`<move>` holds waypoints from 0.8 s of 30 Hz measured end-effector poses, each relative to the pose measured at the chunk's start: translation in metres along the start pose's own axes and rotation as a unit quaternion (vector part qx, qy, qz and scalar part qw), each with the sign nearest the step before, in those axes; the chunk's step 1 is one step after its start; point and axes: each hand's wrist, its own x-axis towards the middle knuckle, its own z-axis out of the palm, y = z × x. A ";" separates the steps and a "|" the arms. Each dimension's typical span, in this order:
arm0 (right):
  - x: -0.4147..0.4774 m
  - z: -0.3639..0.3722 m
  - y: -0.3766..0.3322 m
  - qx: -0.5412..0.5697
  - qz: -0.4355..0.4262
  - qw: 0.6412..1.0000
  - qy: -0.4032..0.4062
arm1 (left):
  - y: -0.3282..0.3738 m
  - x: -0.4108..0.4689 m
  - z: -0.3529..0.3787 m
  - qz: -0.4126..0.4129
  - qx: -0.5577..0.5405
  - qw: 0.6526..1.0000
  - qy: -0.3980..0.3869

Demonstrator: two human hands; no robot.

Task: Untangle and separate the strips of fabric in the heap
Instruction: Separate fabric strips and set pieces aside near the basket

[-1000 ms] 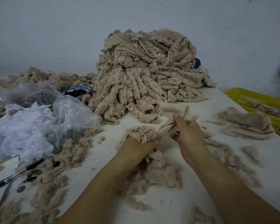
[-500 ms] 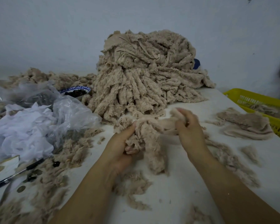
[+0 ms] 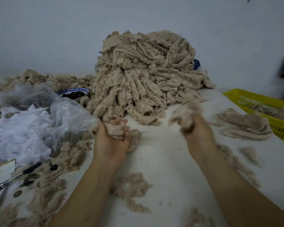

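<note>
Looks like a small textile workshop: white table (image 3: 162, 161) strewn with beige fluff (image 3: 131, 185), tall heap of fuzzy fabric strips (image 3: 146, 76), yellow plastic crate (image 3: 246, 95) holding more pieces, crumpled plastic bags (image 3: 64, 115), bare wall (image 3: 56, 30) behind.

no legible text, no labels, no brands, no numbers

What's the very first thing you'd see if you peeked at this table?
The big shaggy heap of beige fabric strips, piled like a giant mop at the back of the table. In front of it the left hand grips a fuzzy wad and the blurred right hand a fuzzy tuft. A bright yellow basket sits at the right edge.
</note>
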 end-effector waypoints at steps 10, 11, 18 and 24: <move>-0.032 0.022 0.037 -0.321 -0.062 0.896 -0.301 | -0.016 -0.013 0.011 -0.093 0.067 0.987 -0.114; -0.033 0.022 0.039 -0.348 -0.076 0.880 -0.313 | -0.018 -0.014 0.012 -0.090 0.090 0.985 -0.116; -0.031 0.017 0.030 -0.319 -0.032 0.914 -0.247 | -0.030 -0.018 0.010 -0.017 0.305 0.945 -0.122; -0.033 0.020 0.024 -0.172 0.042 0.948 -0.265 | -0.024 -0.006 0.006 -0.015 0.178 0.984 -0.026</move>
